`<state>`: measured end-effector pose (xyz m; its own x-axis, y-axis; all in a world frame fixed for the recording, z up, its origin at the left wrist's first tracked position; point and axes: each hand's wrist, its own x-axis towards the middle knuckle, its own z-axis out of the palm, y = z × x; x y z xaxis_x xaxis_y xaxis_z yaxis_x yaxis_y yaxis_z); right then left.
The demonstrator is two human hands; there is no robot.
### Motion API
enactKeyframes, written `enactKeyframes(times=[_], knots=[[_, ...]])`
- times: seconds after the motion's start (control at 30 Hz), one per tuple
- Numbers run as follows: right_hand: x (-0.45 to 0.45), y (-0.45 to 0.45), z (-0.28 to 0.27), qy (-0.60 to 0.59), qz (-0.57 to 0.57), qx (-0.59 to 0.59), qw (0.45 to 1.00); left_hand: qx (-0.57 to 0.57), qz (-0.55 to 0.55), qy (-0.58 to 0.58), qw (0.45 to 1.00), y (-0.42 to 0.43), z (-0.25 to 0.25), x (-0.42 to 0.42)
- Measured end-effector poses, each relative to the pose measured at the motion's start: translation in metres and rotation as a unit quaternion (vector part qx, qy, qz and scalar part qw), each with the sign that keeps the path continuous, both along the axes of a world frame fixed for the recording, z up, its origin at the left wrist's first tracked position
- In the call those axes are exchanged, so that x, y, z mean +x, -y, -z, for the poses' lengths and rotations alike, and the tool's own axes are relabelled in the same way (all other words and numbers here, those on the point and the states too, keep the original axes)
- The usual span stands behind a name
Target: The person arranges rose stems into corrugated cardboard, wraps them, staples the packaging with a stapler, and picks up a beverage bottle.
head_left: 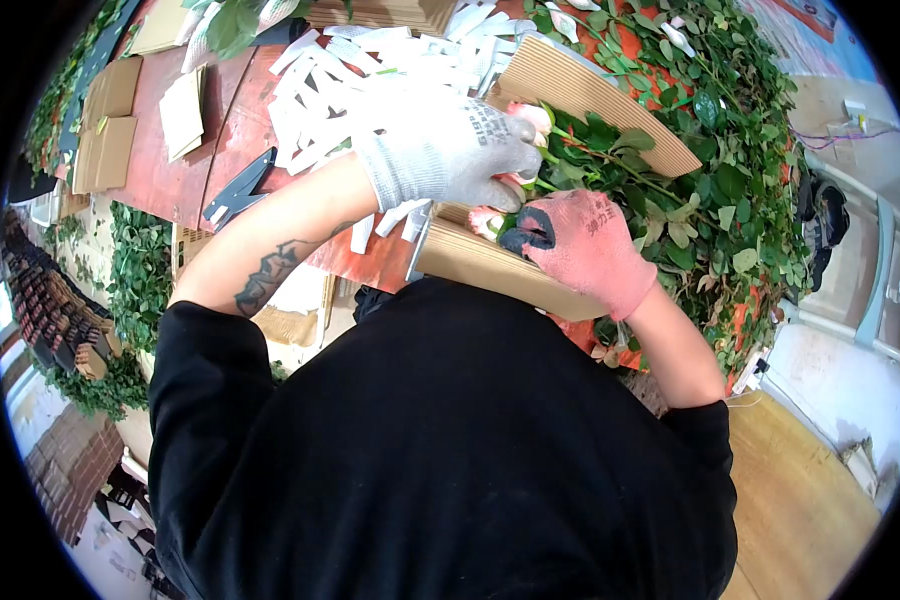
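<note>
My left hand (pixel 480 150), in a whitish-grey knitted glove, reaches across from the left. Its thumb and fingers close around a pale pink rose head, mostly hidden by the glove. Just beyond it shows another pink-and-white rose (pixel 530 118). My right hand (pixel 585 245) wears a pink glove with dark fingertips. Its fingers are curled together beside a rose bloom (pixel 485 222); what lies inside them is hidden. The roses, with leafy stems (pixel 610 150), lie between the raised far flap (pixel 590 100) and near flap (pixel 510 270) of a corrugated cardboard wrap.
White paper strips (pixel 320 90) are heaped on the red table (pixel 245 115). A dark stapler (pixel 240 190) lies near my left forearm. Cards (pixel 182 115) and folded cardboard (pixel 110 125) are farther left. Cut foliage (pixel 740 180) covers the right side. A light-coloured chair (pixel 870 330) stands beyond it.
</note>
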<state>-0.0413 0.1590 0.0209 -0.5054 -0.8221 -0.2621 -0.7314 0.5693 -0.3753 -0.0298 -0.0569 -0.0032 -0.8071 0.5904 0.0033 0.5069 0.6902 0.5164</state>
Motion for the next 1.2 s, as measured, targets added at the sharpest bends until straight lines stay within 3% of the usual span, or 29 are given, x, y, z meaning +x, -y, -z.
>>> enactKeyframes(times=[0.07,0.1,0.17,0.2,0.33,0.5,0.63,0.83,1.0,1.2], knots=[[-0.001,0.003,0.0,0.008,0.005,0.005,1.0,0.131,-0.03,-0.026,0.991,0.013,0.007,0.005],[0.001,0.002,0.001,0.021,0.011,-0.006,1.0,0.13,-0.032,-0.027,0.991,0.02,0.013,0.009],[0.002,0.0,0.002,0.029,0.02,-0.021,0.999,0.201,-0.172,-0.125,0.956,0.033,0.027,0.021],[0.004,-0.001,0.002,0.016,0.022,-0.027,0.999,0.174,-0.185,-0.055,0.966,0.035,0.032,0.029],[0.003,-0.001,0.005,0.029,0.026,0.0,0.999,0.126,-0.167,0.031,0.977,0.035,0.05,0.041],[0.004,-0.001,0.006,-0.01,0.036,-0.011,0.999,0.134,-0.133,0.018,0.982,0.032,0.06,0.031],[0.001,0.005,0.0,0.055,0.037,0.03,0.997,0.115,-0.116,0.052,0.985,0.035,0.064,0.025],[0.004,0.006,-0.002,0.038,0.049,0.02,0.998,0.16,-0.147,0.038,0.975,0.022,0.065,0.037],[0.004,0.005,0.001,0.053,0.049,0.029,0.997,0.13,-0.151,0.036,0.979,0.022,0.06,0.035],[0.006,-0.001,0.01,-0.01,0.036,-0.019,0.999,0.11,-0.162,0.033,0.98,0.019,0.06,0.038]])
